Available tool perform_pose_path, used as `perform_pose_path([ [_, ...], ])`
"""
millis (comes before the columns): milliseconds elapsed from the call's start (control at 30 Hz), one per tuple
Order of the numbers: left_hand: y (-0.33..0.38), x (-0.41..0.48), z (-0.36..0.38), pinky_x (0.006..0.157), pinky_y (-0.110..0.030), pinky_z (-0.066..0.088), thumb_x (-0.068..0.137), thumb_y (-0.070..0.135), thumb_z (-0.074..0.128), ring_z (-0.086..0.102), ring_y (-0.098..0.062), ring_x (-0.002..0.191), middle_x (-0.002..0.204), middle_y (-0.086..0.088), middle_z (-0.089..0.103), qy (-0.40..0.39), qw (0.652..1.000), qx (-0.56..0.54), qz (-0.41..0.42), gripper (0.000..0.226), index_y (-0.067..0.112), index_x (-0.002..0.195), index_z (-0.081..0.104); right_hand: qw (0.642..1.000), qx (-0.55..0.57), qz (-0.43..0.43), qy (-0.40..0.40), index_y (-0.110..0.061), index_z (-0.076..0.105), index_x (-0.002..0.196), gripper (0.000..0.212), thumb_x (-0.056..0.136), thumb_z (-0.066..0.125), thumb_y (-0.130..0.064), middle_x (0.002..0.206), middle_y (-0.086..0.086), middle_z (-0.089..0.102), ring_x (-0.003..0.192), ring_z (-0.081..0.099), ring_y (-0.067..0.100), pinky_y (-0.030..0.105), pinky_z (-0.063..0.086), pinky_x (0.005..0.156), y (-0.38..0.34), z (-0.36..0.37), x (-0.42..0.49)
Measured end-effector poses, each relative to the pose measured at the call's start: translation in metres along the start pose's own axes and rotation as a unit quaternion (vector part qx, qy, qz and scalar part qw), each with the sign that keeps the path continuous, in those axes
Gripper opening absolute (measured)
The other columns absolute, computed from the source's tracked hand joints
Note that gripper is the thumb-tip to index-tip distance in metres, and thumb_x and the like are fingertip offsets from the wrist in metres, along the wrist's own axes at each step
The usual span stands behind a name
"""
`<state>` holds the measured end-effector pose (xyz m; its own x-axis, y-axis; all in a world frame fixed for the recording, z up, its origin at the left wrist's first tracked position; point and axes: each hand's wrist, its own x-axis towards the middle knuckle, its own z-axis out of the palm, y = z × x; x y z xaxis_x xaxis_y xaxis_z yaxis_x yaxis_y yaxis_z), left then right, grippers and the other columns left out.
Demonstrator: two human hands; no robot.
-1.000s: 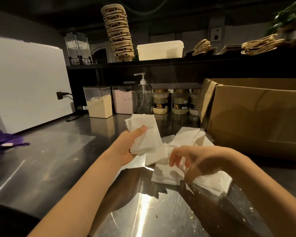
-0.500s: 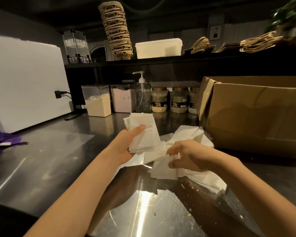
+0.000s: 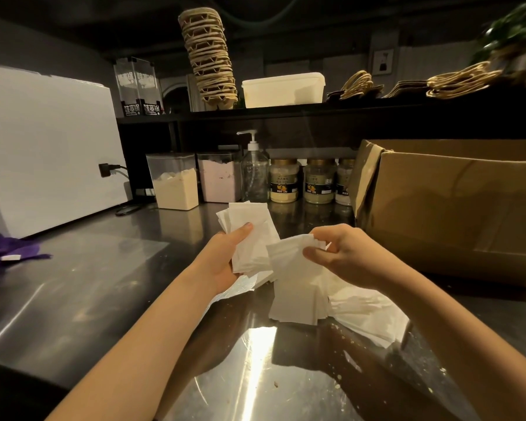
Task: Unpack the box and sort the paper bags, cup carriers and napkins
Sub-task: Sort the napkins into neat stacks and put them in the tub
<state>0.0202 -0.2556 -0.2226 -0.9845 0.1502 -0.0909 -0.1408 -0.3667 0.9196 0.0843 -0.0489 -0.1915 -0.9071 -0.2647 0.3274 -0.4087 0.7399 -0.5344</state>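
My left hand [image 3: 225,256] grips a stack of white napkins [image 3: 252,235], thumb across its front. My right hand [image 3: 343,253] pinches a second bunch of napkins [image 3: 295,287] by its top edge, lifted off the steel counter [image 3: 73,293] beside the first stack. More loose napkins [image 3: 368,314] lie on clear plastic wrap under my right forearm. The open cardboard box [image 3: 456,214] stands at the right. On the upper shelf a tall stack of cup carriers [image 3: 210,56] leans, and brown paper bags with twisted handles [image 3: 456,80] lie flat at the right.
A white appliance [image 3: 43,147] with a plugged-in cord fills the left. A purple cloth [image 3: 6,250] lies on the counter's left edge. Two powder containers [image 3: 176,180], a pump bottle [image 3: 254,171] and several jars [image 3: 284,180] line the back. A white lidded tub [image 3: 283,89] sits on the shelf.
My right hand has gathered a bunch of napkins from the pile and raised it up toward the stack in my left hand. The left hand has hardly moved.
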Motion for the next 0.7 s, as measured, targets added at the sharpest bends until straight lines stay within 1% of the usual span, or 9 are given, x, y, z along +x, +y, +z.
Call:
perform_pose_path([
  [167,0.0,-0.001,0.001,0.086,-0.05,0.053,0.096,0.018,0.057,0.058,-0.034,0.114,0.127,-0.013,0.059,0.002,1.0,0.003,0.003,0.039,0.019,0.134,0.049,1.0,0.002,0.004,-0.007,-0.011,0.065,0.111,0.026,0.096,0.053,-0.028,0.105,0.001,0.065,0.095,0.059,0.015,0.03,0.052,0.081,-0.001,0.0,-0.001],
  [233,0.0,-0.001,0.001,0.085,-0.049,0.054,0.096,0.019,0.057,0.059,-0.033,0.114,0.127,-0.012,0.06,0.007,1.0,0.007,0.004,0.039,0.02,0.134,0.049,1.0,0.031,0.005,-0.002,-0.011,0.065,0.106,0.023,0.096,0.053,-0.028,0.095,-0.003,0.064,0.086,0.058,0.01,0.026,0.052,0.072,-0.003,-0.002,-0.001],
  [300,0.0,-0.001,0.001,0.084,-0.048,0.055,0.095,0.02,0.059,0.059,-0.032,0.113,0.126,-0.011,0.061,0.017,1.0,0.018,0.006,0.039,0.02,0.133,0.051,0.994,0.111,0.018,-0.006,-0.016,0.066,0.096,0.016,0.095,0.055,-0.027,0.08,-0.008,0.061,0.069,0.055,0.003,0.017,0.044,0.059,-0.008,-0.005,-0.003],
  [333,0.0,-0.001,0.001,0.084,-0.048,0.056,0.094,0.02,0.06,0.06,-0.032,0.112,0.125,-0.011,0.063,0.019,1.0,0.022,0.007,0.039,0.02,0.133,0.052,0.986,0.166,0.023,-0.009,-0.017,0.066,0.092,0.014,0.095,0.056,-0.026,0.075,-0.005,0.062,0.061,0.053,0.002,0.015,0.041,0.056,-0.011,-0.007,-0.004],
  [433,0.0,-0.003,0.003,0.074,-0.044,0.057,0.093,0.02,0.062,0.063,-0.031,0.108,0.124,-0.012,0.064,0.007,0.999,0.053,0.007,0.041,0.017,0.133,0.053,0.947,0.319,0.037,-0.01,-0.015,0.07,0.095,0.016,0.094,0.057,-0.024,0.085,0.012,0.067,0.059,0.049,0.012,0.02,0.04,0.054,-0.015,-0.012,-0.007],
  [500,0.001,-0.006,0.006,0.076,-0.045,0.055,0.094,0.019,0.061,0.063,-0.032,0.108,0.125,-0.014,0.063,-0.02,0.996,0.083,0.001,0.042,0.014,0.135,0.051,0.926,0.375,0.054,-0.009,-0.014,0.071,0.095,0.017,0.094,0.056,-0.023,0.078,0.01,0.064,0.056,0.046,0.013,0.022,0.039,0.055,-0.017,-0.014,-0.008],
  [567,0.001,-0.009,0.007,0.08,-0.046,0.055,0.09,0.022,0.063,0.064,-0.032,0.108,0.122,-0.015,0.064,-0.072,0.992,0.105,-0.005,0.048,0.013,0.136,0.051,0.917,0.391,0.078,-0.003,-0.012,0.07,0.097,0.017,0.094,0.057,-0.023,0.069,0.009,0.057,0.051,0.042,0.011,0.023,0.037,0.055,-0.018,-0.014,-0.007],
  [633,-0.001,-0.014,0.009,0.082,-0.047,0.057,0.081,0.027,0.065,0.064,-0.031,0.107,0.118,-0.014,0.066,-0.127,0.985,0.114,-0.007,0.056,0.015,0.135,0.053,0.917,0.385,0.106,0.002,-0.011,0.069,0.102,0.019,0.094,0.057,-0.024,0.074,0.012,0.054,0.049,0.039,0.01,0.023,0.037,0.054,-0.018,-0.012,-0.006],
  [700,-0.002,-0.018,0.012,0.086,-0.049,0.056,0.078,0.03,0.064,0.061,-0.032,0.113,0.122,-0.014,0.065,-0.168,0.979,0.115,-0.008,0.057,0.019,0.134,0.054,0.92,0.369,0.128,0.006,-0.013,0.067,0.105,0.02,0.094,0.057,-0.026,0.079,0.013,0.056,0.049,0.039,0.01,0.022,0.038,0.053,-0.017,-0.01,-0.005],
])
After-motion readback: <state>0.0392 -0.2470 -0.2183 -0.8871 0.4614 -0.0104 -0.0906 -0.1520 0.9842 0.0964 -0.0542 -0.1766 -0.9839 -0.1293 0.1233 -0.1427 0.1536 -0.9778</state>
